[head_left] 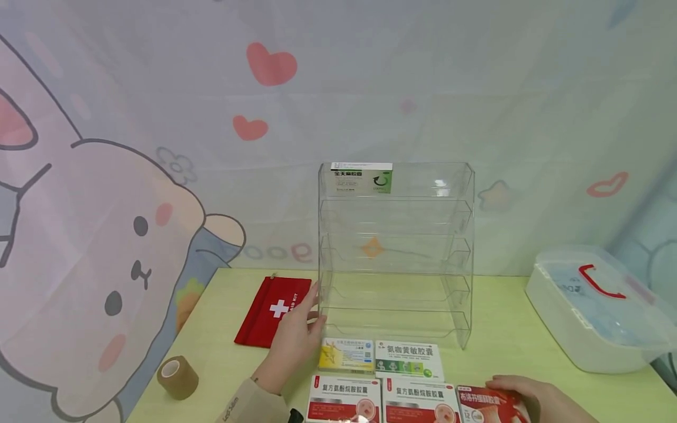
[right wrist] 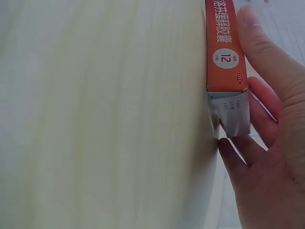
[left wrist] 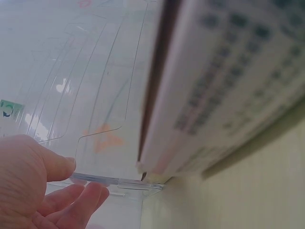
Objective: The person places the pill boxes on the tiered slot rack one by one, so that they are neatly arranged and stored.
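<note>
A clear multi-tier acrylic rack (head_left: 396, 314) stands upright on the table. My left hand (head_left: 298, 335) pinches its lower left side panel; in the left wrist view, the thumb is above the panel edge and the fingers are below. A white-and-green medicine box (head_left: 362, 179) sits in the top tier at the left. At the front right, my right hand (head_left: 534, 396) holds a red medicine box (head_left: 486, 405) by its right end, with thumb and fingers on opposite sides in the right wrist view (right wrist: 226, 52). That box's end flap (right wrist: 233, 114) looks creased.
Before the rack lie a yellow-and-white box (head_left: 346, 355), a white-and-green box (head_left: 408, 358) and two red-and-white boxes (head_left: 344, 396). A red first aid pouch (head_left: 259, 314) and brown bandage roll (head_left: 178, 378) lie left. A white lidded case (head_left: 587, 329) stands right.
</note>
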### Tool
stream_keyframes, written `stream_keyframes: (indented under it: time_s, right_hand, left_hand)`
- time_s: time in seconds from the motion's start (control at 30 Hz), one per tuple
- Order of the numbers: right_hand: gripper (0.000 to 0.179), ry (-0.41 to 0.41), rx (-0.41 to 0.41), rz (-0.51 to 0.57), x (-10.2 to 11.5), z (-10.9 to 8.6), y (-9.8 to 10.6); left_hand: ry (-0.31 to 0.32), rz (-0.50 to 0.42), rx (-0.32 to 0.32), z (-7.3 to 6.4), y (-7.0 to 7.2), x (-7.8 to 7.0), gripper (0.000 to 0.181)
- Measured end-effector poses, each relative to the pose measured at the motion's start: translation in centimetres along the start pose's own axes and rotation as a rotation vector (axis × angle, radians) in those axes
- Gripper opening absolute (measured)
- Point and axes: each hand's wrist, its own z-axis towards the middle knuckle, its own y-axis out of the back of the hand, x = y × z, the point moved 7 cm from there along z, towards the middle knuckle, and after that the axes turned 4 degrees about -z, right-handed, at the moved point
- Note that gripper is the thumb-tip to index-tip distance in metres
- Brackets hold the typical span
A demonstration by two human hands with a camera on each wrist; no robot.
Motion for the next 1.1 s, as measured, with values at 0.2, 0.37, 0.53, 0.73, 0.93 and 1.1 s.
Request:
stream_keyframes:
  time_s: [0.2,0.37,0.53,0.73,0.93,1.1]
  right_hand:
    - [0.072,-0.044,-0.008,0.097,0.9,0.0,0.1]
    - [0.068,-0.091,-0.007,0.187,1.1,0.0,0.3]
    - [0.065,-0.098,-0.005,0.193,1.0,0.2,0.6]
    - [0.061,-0.134,-0.001,0.180,1.2,0.1,1.2]
    - [0.045,0.004,0.008,0.155,2.5,-0.3,2.3]
    - [0.040,0.084,-0.121,-0.019,3.6,-0.6,3.3]
  left_hand:
    - [0.015,-0.006,0.000,0.1,0.0,0.2,0.090]
    - [0.000,0.010,-0.002,0.1,0.1,0.2,0.090]
    - [-0.002,0.021,-0.006,0.1,0.2,0.1,0.089]
    - [-0.009,0.030,-0.004,0.2,0.1,0.1,0.090]
    - [-0.003,0.019,0.001,0.2,0.0,0.1,0.089]
    - [-0.002,0.021,-0.002,0.2,0.0,0.0,0.088]
